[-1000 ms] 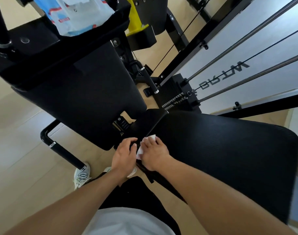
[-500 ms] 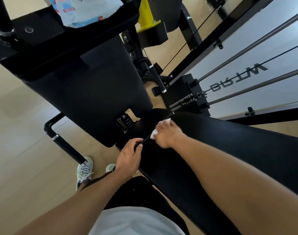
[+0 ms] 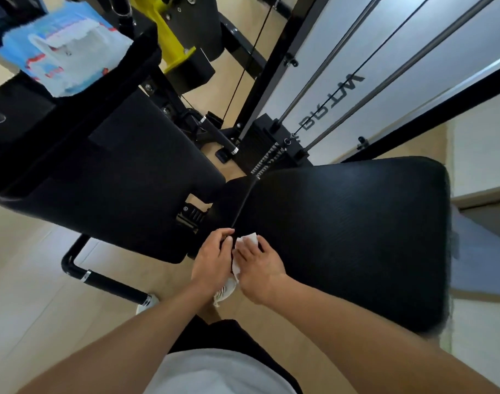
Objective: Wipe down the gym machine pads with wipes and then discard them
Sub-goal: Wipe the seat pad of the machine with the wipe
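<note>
**Two hands at the near edge of a black gym seat pad**

The right hand (image 3: 260, 270) is pressing a crumpled white wipe (image 3: 244, 245) against the near left edge of the large black textured seat pad (image 3: 351, 231), which is filling the centre and right of the frame. Its fingers are lying flat and close together over the wipe, and the white material is showing above the fingertips and beside the thumb. The left hand (image 3: 213, 260) is sitting just beside it, touching the same edge, with its fingers curled around the rim of the pad. A second black pad (image 3: 123, 177), tilted, is occupying the left centre of the frame. A blue and white packet of wipes (image 3: 64, 49) is resting on the black machine part at the upper left. A yellow metal bracket (image 3: 169, 41) is showing at the top centre. Silver guide rods (image 3: 385, 78) and a black weight stack (image 3: 260, 155) are running toward the upper right, above the pale wooden floor (image 3: 29, 308).
</note>
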`<action>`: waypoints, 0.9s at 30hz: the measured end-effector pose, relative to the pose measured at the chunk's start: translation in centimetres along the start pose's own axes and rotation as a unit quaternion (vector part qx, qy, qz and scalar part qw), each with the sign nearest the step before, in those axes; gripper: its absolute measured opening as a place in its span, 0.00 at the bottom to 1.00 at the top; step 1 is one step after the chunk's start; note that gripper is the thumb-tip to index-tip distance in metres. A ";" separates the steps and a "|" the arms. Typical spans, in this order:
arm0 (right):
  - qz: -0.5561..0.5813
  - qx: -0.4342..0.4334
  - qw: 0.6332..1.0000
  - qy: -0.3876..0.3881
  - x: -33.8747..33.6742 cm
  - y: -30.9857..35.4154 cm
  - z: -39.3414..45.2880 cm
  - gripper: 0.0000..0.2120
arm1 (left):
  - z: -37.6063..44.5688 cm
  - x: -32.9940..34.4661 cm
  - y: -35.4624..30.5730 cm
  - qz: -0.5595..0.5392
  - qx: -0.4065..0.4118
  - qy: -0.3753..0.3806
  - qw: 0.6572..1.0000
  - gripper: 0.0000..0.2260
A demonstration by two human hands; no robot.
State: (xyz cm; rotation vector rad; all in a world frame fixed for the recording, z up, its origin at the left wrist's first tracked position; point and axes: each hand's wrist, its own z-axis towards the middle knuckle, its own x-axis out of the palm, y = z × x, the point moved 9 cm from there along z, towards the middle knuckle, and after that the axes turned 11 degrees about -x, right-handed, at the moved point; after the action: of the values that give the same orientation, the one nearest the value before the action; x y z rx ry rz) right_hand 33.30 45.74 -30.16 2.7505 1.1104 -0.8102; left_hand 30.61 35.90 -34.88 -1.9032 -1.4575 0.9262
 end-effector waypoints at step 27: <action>0.028 0.078 0.996 -0.017 -3.8 -17.0 1.0 0.30 | 2.1 2.1 -2.2 -0.060 -0.037 0.018 0.997 0.12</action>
State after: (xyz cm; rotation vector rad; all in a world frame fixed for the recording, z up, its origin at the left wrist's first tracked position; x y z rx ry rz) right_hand 19.25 55.59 -26.94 2.8663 0.9983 -0.9728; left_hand 27.98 38.59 -34.82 -1.8520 -1.5851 0.7883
